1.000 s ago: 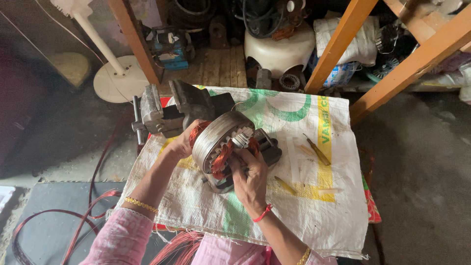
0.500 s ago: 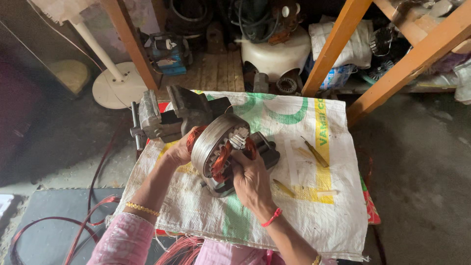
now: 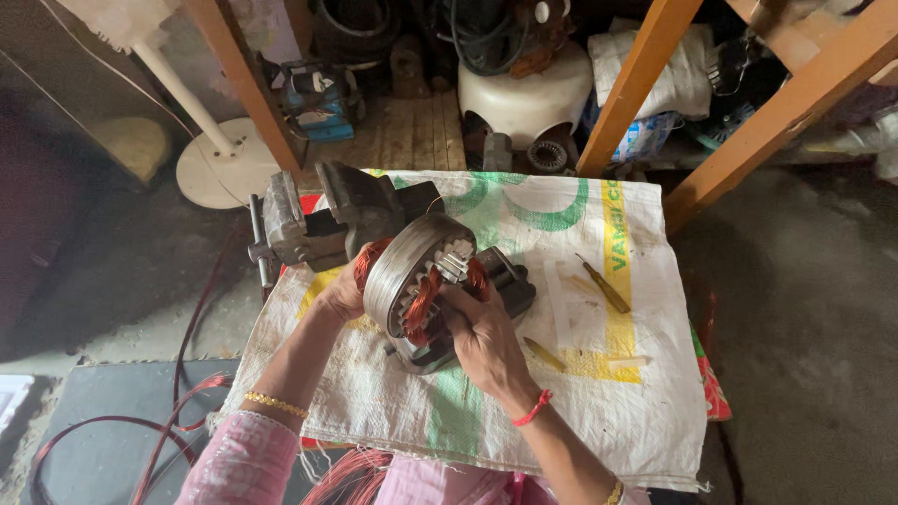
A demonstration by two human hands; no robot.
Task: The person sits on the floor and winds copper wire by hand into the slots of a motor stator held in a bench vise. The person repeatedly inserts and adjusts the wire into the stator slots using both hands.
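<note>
**Two hands steady a motor core on a cloth-covered bench**

We look down on a work table draped in a white woven sack [image 3: 524, 411]. At its middle sits a metal ring wound with copper wire, the motor core [image 3: 416, 281], tipped on edge so its open face turns toward the right. It rests on a dark base just beside a grey bench vise [image 3: 318, 220].

Our left hand [image 3: 341, 295] cups the core from the left, behind its rim, grasping the outer shell. Our right hand [image 3: 486, 341] lies directly against the open face, fingers curled into the windings; it is the hand closer to the slots. The core's axis runs roughly left to right, between the two hands.

A small screwdriver [image 3: 603, 285] lies apart to the right on the sack. We cannot tell what the right fingertips pinch, since the palm hides them. The back of the core is also hidden from us.
</note>
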